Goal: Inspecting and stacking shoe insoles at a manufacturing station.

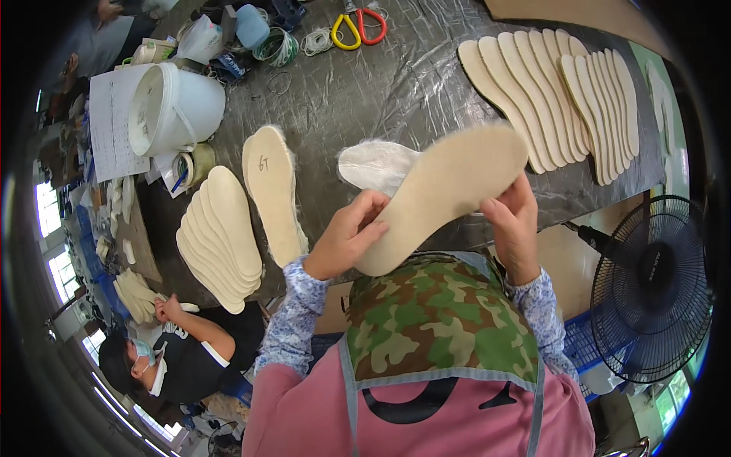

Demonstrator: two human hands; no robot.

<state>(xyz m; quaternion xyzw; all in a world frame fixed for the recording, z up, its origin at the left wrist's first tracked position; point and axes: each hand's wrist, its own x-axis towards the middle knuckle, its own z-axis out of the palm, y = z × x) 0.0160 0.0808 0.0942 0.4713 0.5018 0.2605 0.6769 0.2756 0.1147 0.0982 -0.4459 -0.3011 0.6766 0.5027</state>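
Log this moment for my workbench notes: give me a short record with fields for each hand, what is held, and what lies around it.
left hand: grips the near end of the beige foam insole
right hand: pinches the same insole's edge
insole pose: lifted above the grey plastic-covered table, tilted
under it: white fluffy insole
left of it: fanned stack of beige insoles
far right: row of beige insoles
far left: white plastic bucket

matt beige felt-like insole [445, 190], fuzzy-edged, over glossy crinkled plastic table sheet [381, 84]

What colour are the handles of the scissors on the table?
The scissors have one yellow and one red handle, seen in the head view.
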